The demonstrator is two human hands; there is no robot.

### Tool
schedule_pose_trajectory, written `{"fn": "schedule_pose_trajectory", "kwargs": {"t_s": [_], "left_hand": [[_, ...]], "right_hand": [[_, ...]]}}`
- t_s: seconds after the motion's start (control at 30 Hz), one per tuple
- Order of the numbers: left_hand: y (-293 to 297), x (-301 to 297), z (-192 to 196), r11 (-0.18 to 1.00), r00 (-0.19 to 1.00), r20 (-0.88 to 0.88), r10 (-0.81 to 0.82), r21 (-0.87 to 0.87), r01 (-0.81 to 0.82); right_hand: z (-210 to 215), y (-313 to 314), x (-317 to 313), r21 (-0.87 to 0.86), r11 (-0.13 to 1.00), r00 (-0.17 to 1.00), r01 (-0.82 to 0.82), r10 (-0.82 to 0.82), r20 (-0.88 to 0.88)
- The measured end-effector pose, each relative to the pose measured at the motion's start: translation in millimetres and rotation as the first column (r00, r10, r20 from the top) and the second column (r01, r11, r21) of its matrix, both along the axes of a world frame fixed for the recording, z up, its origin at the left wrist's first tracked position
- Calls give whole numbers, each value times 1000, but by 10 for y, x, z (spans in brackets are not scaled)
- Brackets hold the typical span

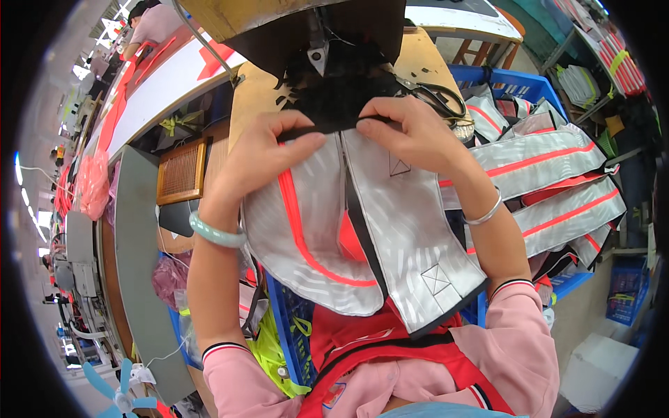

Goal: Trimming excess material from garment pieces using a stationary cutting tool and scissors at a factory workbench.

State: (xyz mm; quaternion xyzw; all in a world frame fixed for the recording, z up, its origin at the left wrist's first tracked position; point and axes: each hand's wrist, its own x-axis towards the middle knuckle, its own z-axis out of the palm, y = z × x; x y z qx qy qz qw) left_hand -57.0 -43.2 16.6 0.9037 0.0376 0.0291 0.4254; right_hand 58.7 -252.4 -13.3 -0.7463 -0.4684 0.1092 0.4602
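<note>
A silver-grey fabric piece [397, 216] with bright orange stripes and black-bound edges hangs from my hands toward my lap. My left hand [268, 150] is closed on its upper black edge, thumb and fingers pinched together. On the other side of a narrow slit, my right hand [414, 136] pinches the same edge. Stitched crossed squares mark the right-hand strip. Just beyond my fingers, dark scraps [334, 90] lie under the pointed metal part [318, 57] of a machine. Its working area is partly lost in shadow.
Black-handled scissors [442, 101] lie on the wooden tabletop [261, 90], right of the scraps. A blue crate [509, 82] at right is heaped with similar grey-and-orange pieces [536, 157]. Another blue crate [289, 334] stands near my lap. Someone in pink [157, 28] sits at a far-left table.
</note>
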Motion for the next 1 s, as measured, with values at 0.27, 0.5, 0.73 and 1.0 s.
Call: {"fn": "schedule_pose_trajectory", "kwargs": {"t_s": [0.27,0.5,0.73,1.0], "left_hand": [[332,476,-59,981,991,-130,28,-186,-52],[488,575,-42,943,976,-194,103,-294,-158],[516,664,-27,940,981,-167,99,-309,-147],[593,350,-58,996,979,-192,-68,36,76]], "right_hand": [[-74,302,425,-59,993,989,103,-108,-105],[-10,455,592,-113,989,991,91,-100,-84],[3,502,710,-58,996,989,65,-72,-128],[58,-37,344,-70,963,963,-259,252,-99]]}}
